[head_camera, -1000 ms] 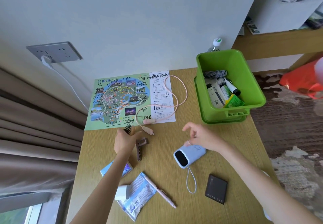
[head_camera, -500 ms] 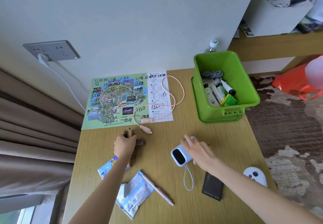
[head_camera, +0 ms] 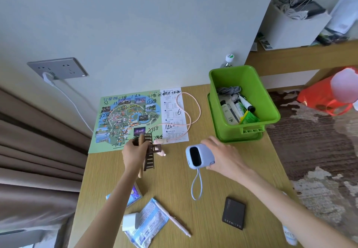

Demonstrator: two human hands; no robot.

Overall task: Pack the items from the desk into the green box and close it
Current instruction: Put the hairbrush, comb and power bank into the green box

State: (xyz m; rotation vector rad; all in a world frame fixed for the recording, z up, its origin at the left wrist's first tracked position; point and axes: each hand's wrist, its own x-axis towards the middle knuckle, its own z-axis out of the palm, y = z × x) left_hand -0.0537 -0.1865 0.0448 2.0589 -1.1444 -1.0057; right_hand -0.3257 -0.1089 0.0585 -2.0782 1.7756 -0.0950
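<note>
left hand (head_camera: 133, 153) now lifts brush and brown hair clip (head_camera: 150, 153), frame centre | right hand (head_camera: 225, 157) has closed around blue device (head_camera: 197, 156) (strap dangling) | green box (head_camera: 271, 110), upper right, open, part-filled | both loads ready to drop in

Both hands hold items above the desk (head_camera: 242, 170), green box (head_camera: 271, 112) open at the far right

The left hand (head_camera: 134, 153) grips a wooden brush (head_camera: 141, 141) together with what seems to be a brown hair clip (head_camera: 150, 153); the right hand (head_camera: 225, 155) is closed on a pale blue device (head_camera: 197, 155), its loop strap (head_camera: 196, 186) hanging down. The box already contains bottles and tubes
</note>
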